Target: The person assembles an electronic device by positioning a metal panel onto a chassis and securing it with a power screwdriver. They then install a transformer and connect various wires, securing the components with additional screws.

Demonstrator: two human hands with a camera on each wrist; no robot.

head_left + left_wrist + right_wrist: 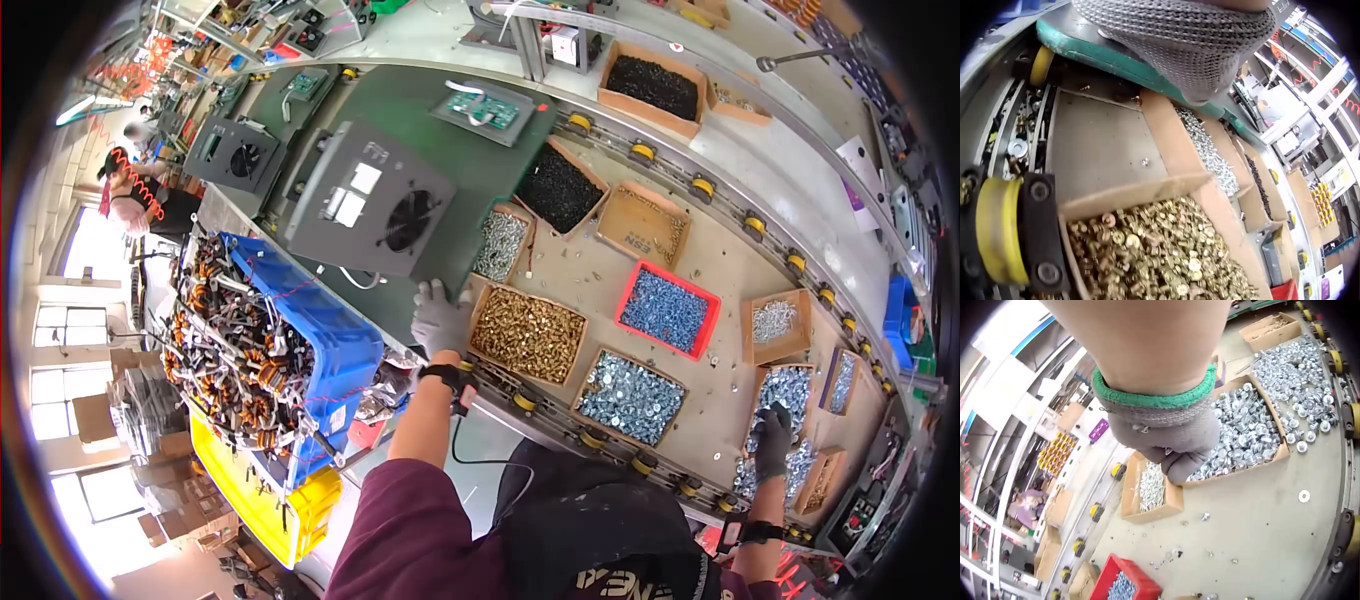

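My left hand, in a grey knit glove, rests with its fingers on the edge of the green pallet, beside a box of brass-coloured bolts. On that pallet stands a dark metal housing with a fan. The left wrist view shows the gloved left hand above the pallet's rim. At the right, my gloved right hand is over a cardboard box of silver flanged bolts. In the right wrist view its fingers bend down at the box's edge; I cannot tell what they hold.
A red tray of bluish screws and a box of silver bolts lie between the hands. Loose bolts spill beside the right box. Yellow rollers line the bench edge. A blue crate of wired parts stands left.
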